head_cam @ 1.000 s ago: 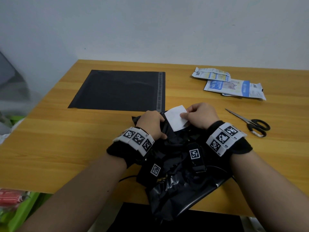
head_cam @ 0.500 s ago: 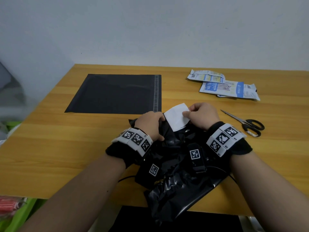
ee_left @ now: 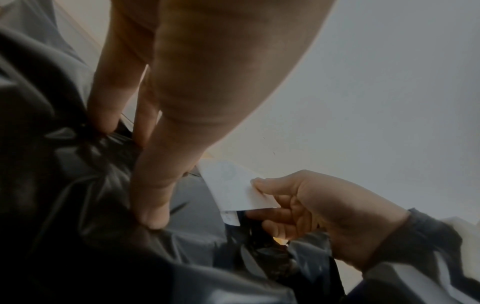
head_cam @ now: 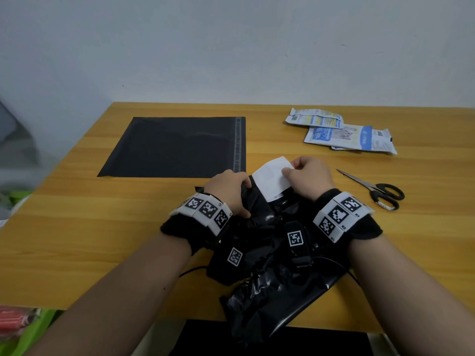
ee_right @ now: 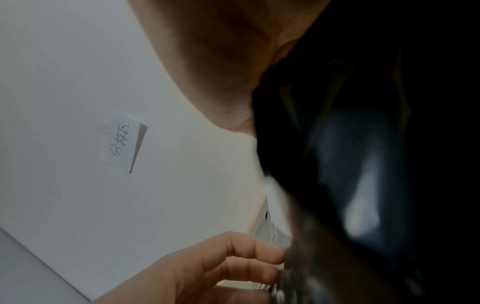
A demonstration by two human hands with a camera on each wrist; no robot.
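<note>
A crumpled black plastic bag lies at the table's near edge between my forearms. My left hand grips the bag's upper left edge; its thumb and fingers press into the plastic. My right hand pinches a white paper label that sticks up from the bag's top. In the left wrist view the right hand's thumb lies on the label. The right wrist view is mostly dark bag, with the left hand's fingers at its edge.
A flat black mailer bag lies at the far left of the wooden table. Several white and blue sachets sit far right. Black-handled scissors lie just right of my right hand. A paper note hangs on the wall.
Both hands stay on the bag and label; the camera view has tilted slightly. The label shows a little more above the bag.
</note>
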